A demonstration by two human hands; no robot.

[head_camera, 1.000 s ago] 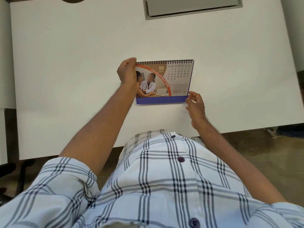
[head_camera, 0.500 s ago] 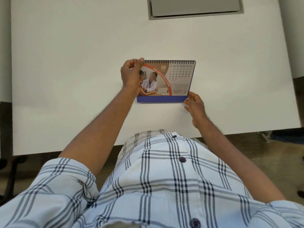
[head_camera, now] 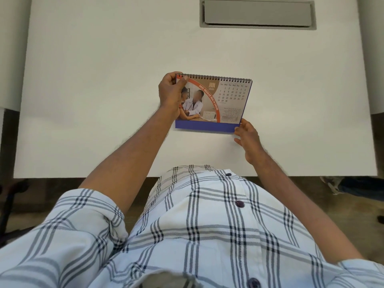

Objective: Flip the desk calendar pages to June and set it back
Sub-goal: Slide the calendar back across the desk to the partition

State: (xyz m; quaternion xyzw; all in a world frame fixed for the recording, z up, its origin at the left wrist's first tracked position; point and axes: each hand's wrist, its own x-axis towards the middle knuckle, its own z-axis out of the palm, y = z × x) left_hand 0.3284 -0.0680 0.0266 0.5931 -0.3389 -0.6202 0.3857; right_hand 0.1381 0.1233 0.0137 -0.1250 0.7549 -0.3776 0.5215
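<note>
A spiral-bound desk calendar [head_camera: 220,104] with a blue base stands on the white desk [head_camera: 104,80], its front page showing JUN 2026 with a photo and a date grid. My left hand [head_camera: 170,92] grips the calendar's top left corner, thumb on the front page and fingers behind the spiral. My right hand [head_camera: 247,138] touches the lower right corner of the blue base with its fingertips, fingers loosely curled.
A grey rectangular cable hatch [head_camera: 257,14] is set into the desk at the far edge. The desk's near edge runs just in front of my checked shirt. Floor and a chair base show at the left and right below the desk.
Both hands stay on the calendar. It sits very slightly nearer and lower in view, and the June page remains in front.
</note>
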